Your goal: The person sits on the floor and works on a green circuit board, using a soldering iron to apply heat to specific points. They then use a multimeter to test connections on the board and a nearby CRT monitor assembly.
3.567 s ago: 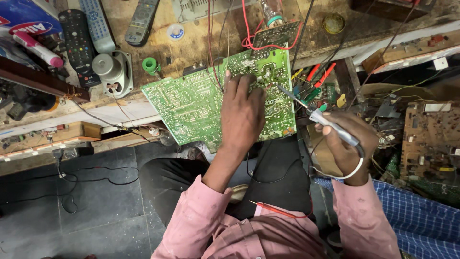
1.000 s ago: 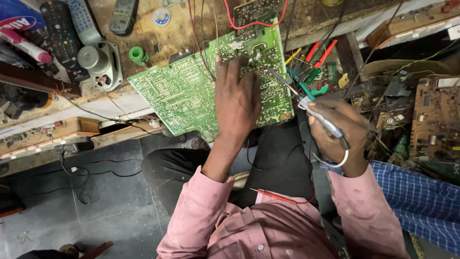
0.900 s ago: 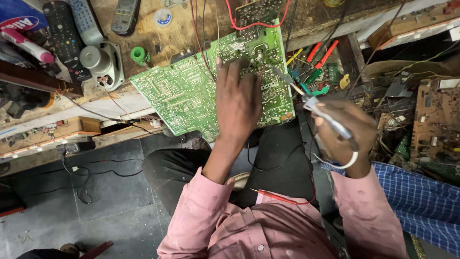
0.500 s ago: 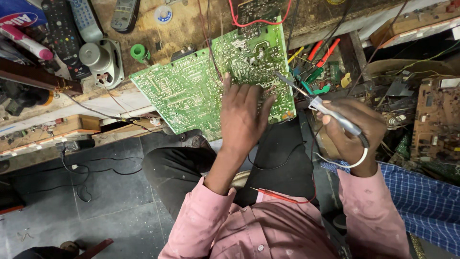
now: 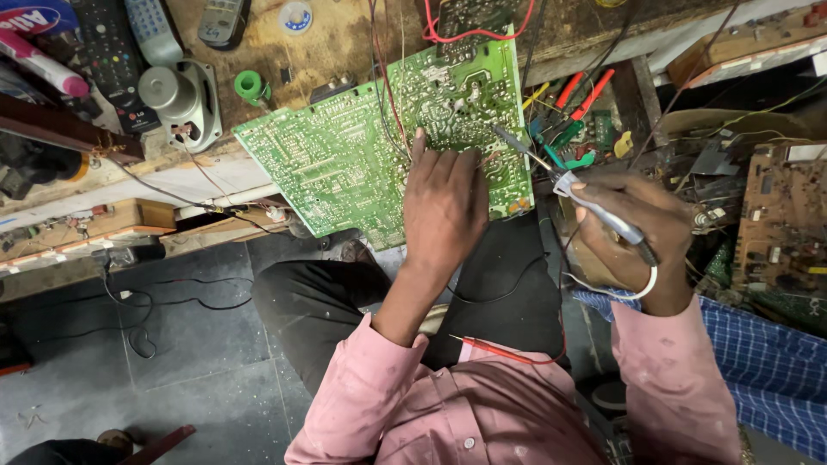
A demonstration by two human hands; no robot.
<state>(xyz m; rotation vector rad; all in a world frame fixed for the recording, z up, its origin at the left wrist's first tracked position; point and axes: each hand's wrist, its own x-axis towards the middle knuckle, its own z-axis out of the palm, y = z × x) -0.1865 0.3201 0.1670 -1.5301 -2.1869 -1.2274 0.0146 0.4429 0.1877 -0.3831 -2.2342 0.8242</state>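
- In the head view, you are pressing your left hand flat on the green circuit board, fingers spread and released, gripping nothing, fingertips pointing toward the top edge of the board
- The circuit board is lying tilted over the front edge of the wooden workbench, solder side up, its lower corner hanging past the bench above your dark-trousered knee
- You are clenching your right hand around the pale handle of a soldering iron, fingers wrapped tight on it, a white bangle sitting at that wrist
- The iron's thin metal tip is reaching to the board's right side, just beside your left fingertips; whether it is actually touching the board is hard to say from this angle
- Red and dark wires are running down across the board from the top of the bench
- A small grey speaker is sitting on the bench to the left of the board, with a green spool between them
- Remote controls are lying along the bench's far left
- Red- and green-handled pliers are resting just to the right of the board
- A brown circuit board is lying at the far right, well apart from your hands
- A red probe lead is lying across your lap, over your pink shirt
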